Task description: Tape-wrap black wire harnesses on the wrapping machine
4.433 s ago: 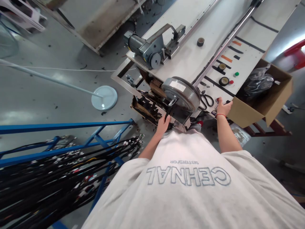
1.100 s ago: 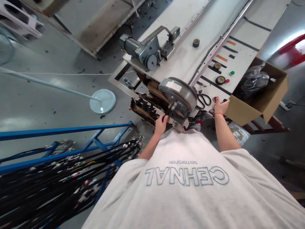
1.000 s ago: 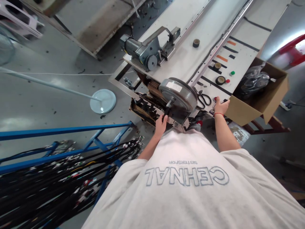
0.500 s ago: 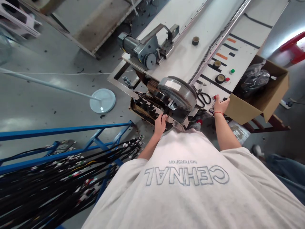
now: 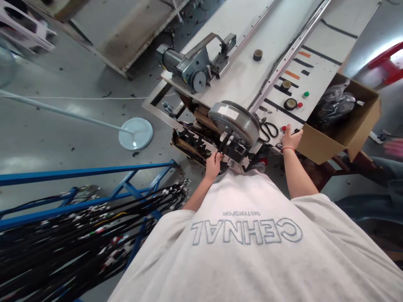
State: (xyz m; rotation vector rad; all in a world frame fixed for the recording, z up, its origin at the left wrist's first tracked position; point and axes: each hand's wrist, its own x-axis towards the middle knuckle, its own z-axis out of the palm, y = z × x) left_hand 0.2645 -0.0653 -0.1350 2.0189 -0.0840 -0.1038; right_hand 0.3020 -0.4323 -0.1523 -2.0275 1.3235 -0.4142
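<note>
My left hand (image 5: 213,163) is closed around a black cable (image 5: 222,144) that runs up into the round grey taping head (image 5: 234,120) at the near end of a long white machine table (image 5: 242,75). Over on the right, my right hand (image 5: 290,139) rests on the table's control area with its fingers pressed beside a red button (image 5: 283,128); it holds nothing that I can see. Black scissors (image 5: 266,128) lie between the taping head and my right hand.
A blue rack (image 5: 78,184) loaded with several black cable harnesses stands at my lower left. An open cardboard box (image 5: 344,121) with a black bag stands at the right. Tape rolls (image 5: 289,103) and a grey motor unit (image 5: 189,69) sit on the table. Another person's blurred shape (image 5: 374,197) is at the far right.
The arm on the taping head has turned round between frames while my left hand kept the cable. Another person has come into view at the right edge.
</note>
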